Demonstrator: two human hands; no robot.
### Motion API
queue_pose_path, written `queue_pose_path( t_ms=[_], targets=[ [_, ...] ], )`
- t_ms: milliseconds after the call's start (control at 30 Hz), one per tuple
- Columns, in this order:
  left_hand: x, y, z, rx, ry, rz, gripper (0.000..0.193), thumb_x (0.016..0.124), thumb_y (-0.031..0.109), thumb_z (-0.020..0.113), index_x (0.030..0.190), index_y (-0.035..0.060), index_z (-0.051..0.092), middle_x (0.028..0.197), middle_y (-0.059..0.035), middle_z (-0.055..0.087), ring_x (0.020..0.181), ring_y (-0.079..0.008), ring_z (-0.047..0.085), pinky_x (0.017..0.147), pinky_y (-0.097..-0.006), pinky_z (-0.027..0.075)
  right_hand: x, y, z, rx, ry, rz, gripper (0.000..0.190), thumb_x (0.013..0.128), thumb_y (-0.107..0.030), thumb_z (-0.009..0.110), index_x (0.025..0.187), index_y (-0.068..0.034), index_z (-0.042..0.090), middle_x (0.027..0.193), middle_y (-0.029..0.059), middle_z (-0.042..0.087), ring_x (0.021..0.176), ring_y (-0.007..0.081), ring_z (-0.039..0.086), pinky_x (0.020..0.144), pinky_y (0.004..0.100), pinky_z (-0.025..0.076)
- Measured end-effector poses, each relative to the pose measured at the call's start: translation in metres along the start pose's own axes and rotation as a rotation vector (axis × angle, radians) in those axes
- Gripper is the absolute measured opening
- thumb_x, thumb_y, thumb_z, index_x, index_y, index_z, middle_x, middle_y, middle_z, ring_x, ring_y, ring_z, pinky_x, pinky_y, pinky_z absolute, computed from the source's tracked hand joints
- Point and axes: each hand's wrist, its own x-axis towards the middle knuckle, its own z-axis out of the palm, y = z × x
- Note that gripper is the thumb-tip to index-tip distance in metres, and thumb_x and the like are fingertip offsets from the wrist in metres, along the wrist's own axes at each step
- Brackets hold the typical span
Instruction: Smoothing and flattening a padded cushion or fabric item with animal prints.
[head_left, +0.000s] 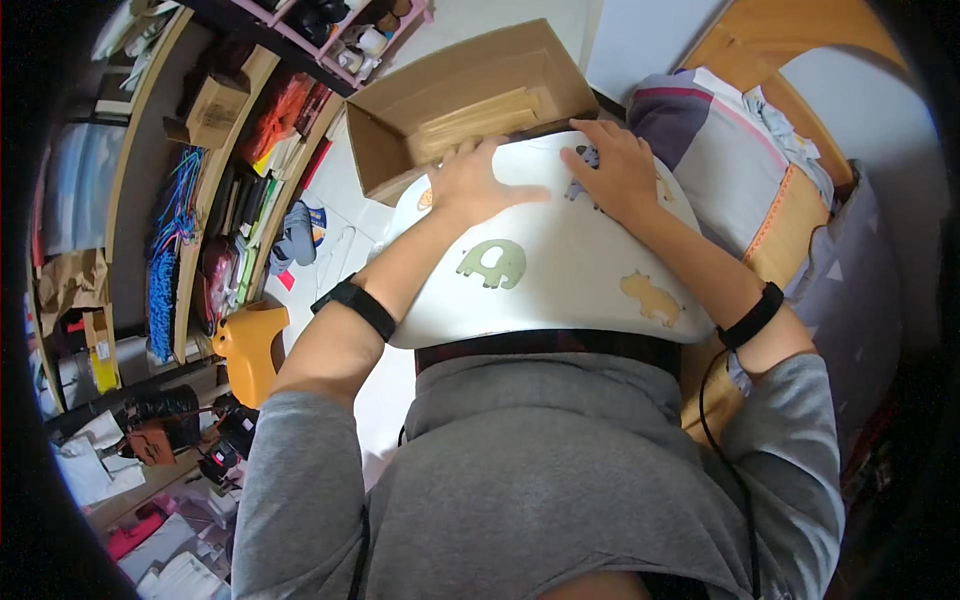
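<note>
In front of my waist lies a white padded cushion (555, 247) with a smooth surface and printed animals, among them a green elephant and a yellow hippo. My left hand (476, 184) rests palm down on its far left part, thumb stretched inward. On the far right part lies my right hand (619, 176), its fingers reaching to the far edge and its thumb apart. Neither hand shows a closed grip, though some fingertips are hard to make out at that edge. A dark band (547, 343) shows under the cushion's near edge. What supports the cushion is hidden.
An open cardboard box (472, 97) stands just beyond the cushion. Crowded shelves (225, 187) line the left, with an orange plastic stool (251, 352) and grey slippers (294, 236) nearby. To the right is a wooden-framed bed with folded bedding (720, 142). A black cable (705, 397) hangs from my right armband.
</note>
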Motion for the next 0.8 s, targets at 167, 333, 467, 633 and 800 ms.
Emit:
queue_pose_path(
  t_ms=[167, 333, 467, 633, 800],
  targets=[
    [-0.017, -0.026, 0.01, -0.068, 0.162, 0.045, 0.072, 0.085, 0.064, 0.059, 0.137, 0.0142, 0.055, 0.132, -0.0165, 0.057, 0.131, -0.032, 0.047, 0.114, -0.0573, 0.024, -0.023, 0.004, -0.007, 0.057, 0.022, -0.048, 0.056, 0.094, -0.041, 0.056, 0.145, -0.018, 0.05, 0.149, 0.0146, 0.046, 0.138, 0.0315, 0.041, 0.117, 0.0494, 0.024],
    [-0.062, -0.081, 0.021, -0.295, 0.344, 0.062, 0.062, 0.095, 0.05, 0.055, 0.142, 0.0105, 0.05, 0.142, -0.022, 0.051, 0.133, -0.0369, 0.045, 0.115, -0.0467, 0.029, -0.067, 0.023, -0.021, 0.175, 0.062, -0.125, 0.056, 0.095, -0.031, 0.057, 0.146, -0.013, 0.047, 0.151, 0.0206, 0.042, 0.141, 0.034, 0.038, 0.118, 0.045, 0.024],
    [-0.109, -0.109, 0.031, -0.907, 0.251, -0.296, 0.07, 0.094, 0.051, 0.06, 0.144, 0.0036, 0.047, 0.141, -0.0225, 0.051, 0.131, -0.0337, 0.048, 0.108, -0.0403, 0.039, -0.103, 0.07, -0.018, 0.447, 0.038, -0.007, 0.051, 0.098, -0.021, 0.053, 0.146, -0.005, 0.045, 0.153, 0.0198, 0.04, 0.144, 0.0321, 0.034, 0.12, 0.0397, 0.022],
    [-0.161, -0.13, 0.023, -1.239, -0.019, -0.576, 0.075, 0.092, 0.053, 0.065, 0.135, -0.0066, 0.051, 0.126, -0.0185, 0.061, 0.113, -0.0243, 0.061, 0.094, -0.035, 0.05, -0.161, 0.076, -0.047, 0.824, 0.011, 0.42, 0.048, 0.1, -0.017, 0.051, 0.144, 0.0, 0.044, 0.15, 0.0151, 0.043, 0.139, 0.025, 0.039, 0.115, 0.0353, 0.029],
    [-0.169, -0.146, 0.021, -1.344, -0.022, -0.465, 0.063, 0.092, 0.044, 0.068, 0.128, -0.0061, 0.055, 0.108, -0.0141, 0.07, 0.096, -0.0203, 0.069, 0.082, -0.0325, 0.056, -0.182, 0.083, -0.077, 1.142, -0.043, 0.806, 0.043, 0.098, -0.022, 0.056, 0.135, -0.001, 0.052, 0.133, 0.0106, 0.056, 0.125, 0.0203, 0.05, 0.104, 0.0324, 0.039]
  ],
)
